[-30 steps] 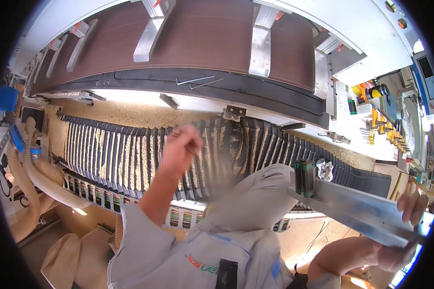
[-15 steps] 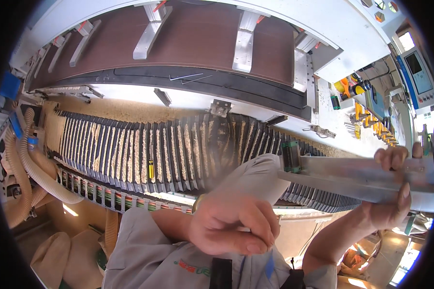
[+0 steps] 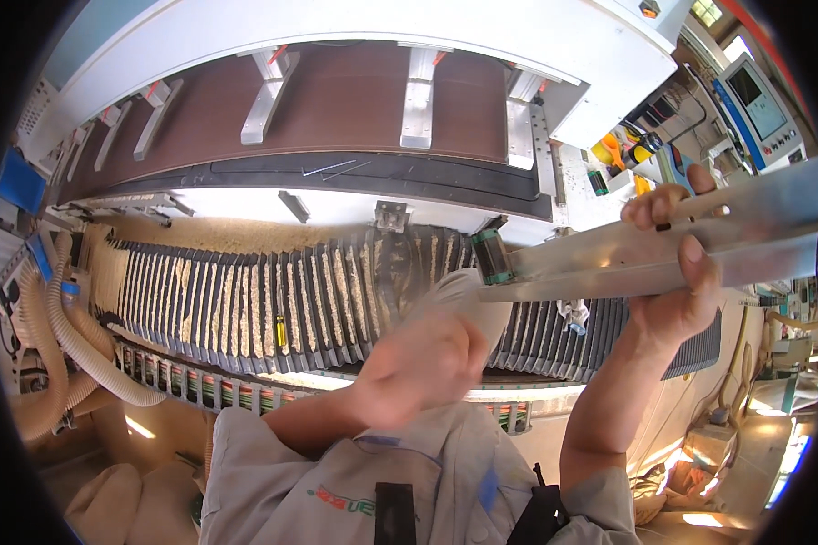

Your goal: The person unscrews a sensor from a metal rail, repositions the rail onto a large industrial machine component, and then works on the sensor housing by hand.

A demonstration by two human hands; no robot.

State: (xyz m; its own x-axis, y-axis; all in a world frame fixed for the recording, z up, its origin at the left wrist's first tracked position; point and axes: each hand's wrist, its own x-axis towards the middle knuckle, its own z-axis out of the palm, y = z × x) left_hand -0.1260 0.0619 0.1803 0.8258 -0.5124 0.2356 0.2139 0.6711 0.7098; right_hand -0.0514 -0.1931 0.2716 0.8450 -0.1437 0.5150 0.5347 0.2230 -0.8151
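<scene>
My right hand [image 3: 677,263] grips a long silvery metal beam [image 3: 600,252], with the fingers over its far edge and the thumb on the near side. A dark green-and-black block [image 3: 493,257] sits at the beam's left end. My left hand [image 3: 423,368] is curled like a fist in front of my chest, blurred by motion. Whether something small is inside it cannot be seen. Behind that hand, a smooth pale grey shape [image 3: 477,304] reaches toward the beam's end; its kind is unclear.
Black ribbed bellows [image 3: 236,300], strewn with wood chips, run along the machine. A yellow-handled screwdriver [image 3: 281,331] lies on them. Two thin metal rods [image 3: 332,169] rest on the dark ledge. A cable chain [image 3: 218,372] and beige hoses [image 3: 54,318] are at left, a control panel [image 3: 762,104] at right.
The view has shifted to the right. The beam has swung so that its right end sits higher, my right hand with it. My left hand has moved up a little and is more blurred.
</scene>
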